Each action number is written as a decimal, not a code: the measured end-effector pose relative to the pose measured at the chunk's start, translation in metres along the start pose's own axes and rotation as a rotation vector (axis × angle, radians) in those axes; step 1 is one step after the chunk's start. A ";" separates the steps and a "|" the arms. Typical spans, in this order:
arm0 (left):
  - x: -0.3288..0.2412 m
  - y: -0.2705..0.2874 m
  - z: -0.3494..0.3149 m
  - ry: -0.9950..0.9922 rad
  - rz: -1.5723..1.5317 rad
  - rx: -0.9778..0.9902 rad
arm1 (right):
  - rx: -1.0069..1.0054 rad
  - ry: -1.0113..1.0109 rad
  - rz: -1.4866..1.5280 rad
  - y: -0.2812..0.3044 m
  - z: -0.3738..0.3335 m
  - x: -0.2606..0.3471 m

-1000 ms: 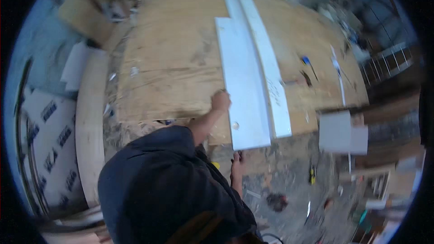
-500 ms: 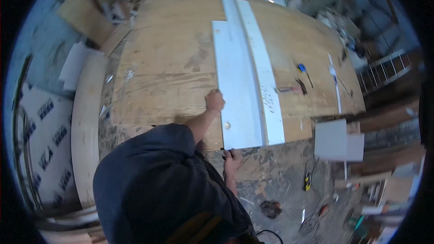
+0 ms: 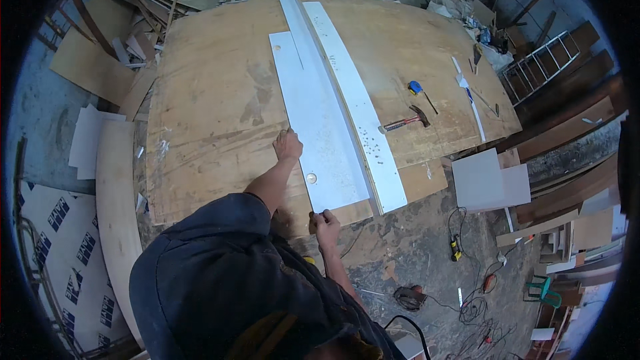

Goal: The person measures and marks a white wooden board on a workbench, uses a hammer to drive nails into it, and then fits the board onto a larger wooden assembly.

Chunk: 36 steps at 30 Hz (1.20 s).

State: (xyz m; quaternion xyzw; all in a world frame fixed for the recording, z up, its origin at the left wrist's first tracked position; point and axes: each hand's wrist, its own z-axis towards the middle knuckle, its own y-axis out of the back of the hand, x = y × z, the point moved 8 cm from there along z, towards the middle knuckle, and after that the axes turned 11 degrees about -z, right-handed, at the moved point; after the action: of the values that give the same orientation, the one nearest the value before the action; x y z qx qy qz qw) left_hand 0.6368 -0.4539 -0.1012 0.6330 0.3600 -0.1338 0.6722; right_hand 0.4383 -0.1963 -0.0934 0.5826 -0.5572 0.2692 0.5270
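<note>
A long white panel (image 3: 320, 140) with a round hole near each end of its left side lies on the large plywood table. My left hand (image 3: 287, 145) is closed round the panel's left edge. At the near edge, close to the corner, my right hand (image 3: 326, 228) pinches the same panel, its thumb on top and the other fingers partly hidden. Along the panel's right side runs a white strip (image 3: 353, 110), with small dark bits scattered on it. A claw hammer (image 3: 405, 122) and a blue tape measure (image 3: 415, 87) lie right of the strip.
The plywood table (image 3: 207, 93) has more tools at its right end. White boards (image 3: 490, 177) stand off its near right corner. Tangled cables (image 3: 475, 310), a power tool (image 3: 410, 298) and a yellow tool (image 3: 455, 248) are on the floor. A ladder (image 3: 543, 67) leans at the right.
The view has swung, so the table and panel appear farther left, and the blur has cleared. Both hands keep their places on the panel.
</note>
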 end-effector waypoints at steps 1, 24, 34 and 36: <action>0.002 0.002 0.004 0.007 0.003 -0.001 | 0.015 -0.012 0.047 -0.004 0.000 0.010; 0.004 0.019 0.112 0.005 0.007 -0.042 | 0.051 0.058 0.043 -0.061 0.063 0.086; 0.003 0.025 0.154 -0.014 0.030 -0.035 | 0.076 0.013 0.072 -0.087 0.104 0.093; 0.004 0.028 0.161 -0.015 0.038 -0.046 | 0.073 0.017 0.078 -0.093 0.110 0.097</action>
State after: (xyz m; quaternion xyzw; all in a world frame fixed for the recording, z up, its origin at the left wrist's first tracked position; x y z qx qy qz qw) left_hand 0.7076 -0.6009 -0.0927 0.6231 0.3461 -0.1175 0.6915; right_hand 0.5174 -0.3484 -0.0676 0.5768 -0.5647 0.3146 0.4994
